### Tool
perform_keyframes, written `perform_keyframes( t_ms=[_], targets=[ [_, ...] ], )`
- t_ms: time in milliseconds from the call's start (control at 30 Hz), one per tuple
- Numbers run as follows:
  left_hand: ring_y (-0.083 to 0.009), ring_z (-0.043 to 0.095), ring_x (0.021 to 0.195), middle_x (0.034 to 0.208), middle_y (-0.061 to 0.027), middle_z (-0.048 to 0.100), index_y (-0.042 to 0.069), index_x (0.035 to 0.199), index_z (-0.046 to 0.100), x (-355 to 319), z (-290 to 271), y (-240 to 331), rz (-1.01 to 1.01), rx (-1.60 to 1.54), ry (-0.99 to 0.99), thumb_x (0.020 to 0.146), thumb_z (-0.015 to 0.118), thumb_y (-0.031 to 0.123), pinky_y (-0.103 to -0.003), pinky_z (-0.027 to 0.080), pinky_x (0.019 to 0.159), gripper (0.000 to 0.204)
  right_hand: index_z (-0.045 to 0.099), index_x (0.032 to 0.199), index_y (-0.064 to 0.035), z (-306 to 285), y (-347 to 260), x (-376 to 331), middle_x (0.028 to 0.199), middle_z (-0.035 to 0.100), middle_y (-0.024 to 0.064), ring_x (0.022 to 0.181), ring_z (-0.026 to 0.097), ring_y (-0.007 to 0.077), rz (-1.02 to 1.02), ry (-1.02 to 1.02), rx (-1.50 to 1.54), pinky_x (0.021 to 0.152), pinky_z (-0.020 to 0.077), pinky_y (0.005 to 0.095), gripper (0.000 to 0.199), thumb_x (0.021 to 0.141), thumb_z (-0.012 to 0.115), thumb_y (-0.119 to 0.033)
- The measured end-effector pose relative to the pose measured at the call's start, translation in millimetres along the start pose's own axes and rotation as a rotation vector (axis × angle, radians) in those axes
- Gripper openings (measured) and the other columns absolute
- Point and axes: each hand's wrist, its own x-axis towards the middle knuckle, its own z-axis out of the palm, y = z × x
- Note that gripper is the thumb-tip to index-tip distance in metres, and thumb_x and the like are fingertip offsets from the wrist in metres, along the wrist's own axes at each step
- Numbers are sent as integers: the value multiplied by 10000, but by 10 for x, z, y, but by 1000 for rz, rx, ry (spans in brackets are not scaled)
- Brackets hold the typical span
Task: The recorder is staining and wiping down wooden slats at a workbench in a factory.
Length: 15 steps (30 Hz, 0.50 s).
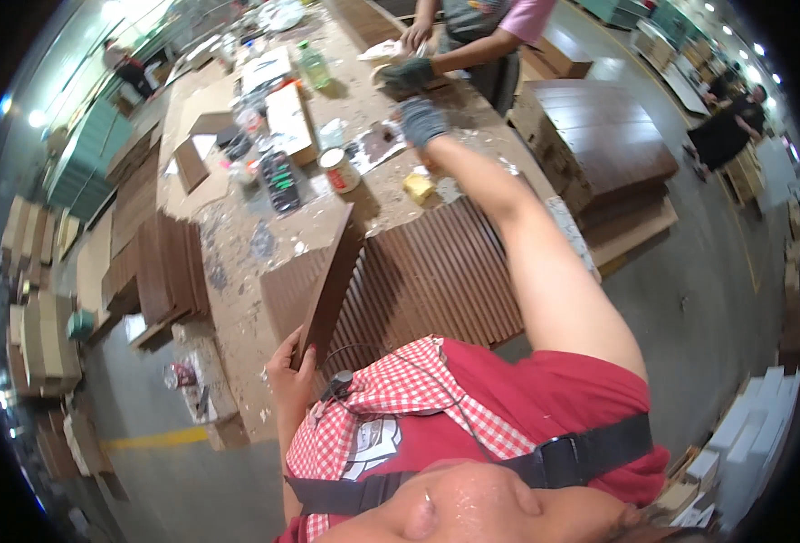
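Note:
My left hand (293, 369) is closed round the near end of a long brown wooden board (329, 288), which stands tilted on its edge. Under and beside it lies a row of narrow brown slats (436, 276), packed side by side. My right hand (423, 123), in a grey glove, reaches far across the table, beside a sheet with dark brown smears (377, 145). Its fingers are too unclear to tell whether they hold anything. A yellow sponge-like block (419, 188) and an open white-and-red can (338, 170) stand between my arms.
Across the table (237, 317), a co-worker's gloved hand (407, 74) and bare hand hold a pale cloth (382, 52). A green bottle (313, 65), a dark bottle (279, 181) and boxes clutter the middle. Brown panels are stacked right (613, 136) and left (169, 267).

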Motion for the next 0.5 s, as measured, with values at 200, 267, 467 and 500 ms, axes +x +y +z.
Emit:
perform_keyframes(
  t_ms=[200, 267, 467, 500],
  targets=[
    [-150, 668, 977, 1078, -95, 722, -29, 1212, 671, -227, 148, -573, -72, -175, 93, 875, 709, 1, -283, 532, 842, 340, 691, 940, -120, -110, 1189, -395, 922, 710, 58, 808, 682, 211, 393, -19, 260, 571, 535, 380, 223, 976, 526, -265],
    [-165, 665, 958, 1058, -102, 716, -53, 1190, 666, -215, 229, -740, -128, -79, 183, 879, 710, -15, -300, 526, 849, 317, 670, 930, -113, -111, 1420, -725, 887, 704, 36, 778, 677, 180, 563, 35, 166, 501, 532, 353, 215, 994, 509, -241],
    [-142, 645, 934, 1022, -79, 718, -55, 1187, 662, -160, 171, -1022, 3, -245, 167, 919, 717, 43, -275, 498, 856, 290, 589, 1189, -80, -351, 1151, -1408, 1002, 694, 74, 757, 652, 248, 768, 697, 2456, 548, 540, 352, 383, 1005, 507, -406],
    [-138, 643, 933, 1016, -75, 718, -54, 1184, 663, -153, 164, -1033, 20, -242, 170, 923, 719, 53, -273, 497, 854, 287, 602, 1141, -82, -442, 1094, -1350, 930, 689, 68, 681, 633, 233, 556, 598, 2313, 502, 507, 325, 379, 1004, 501, -421]
  ],
)
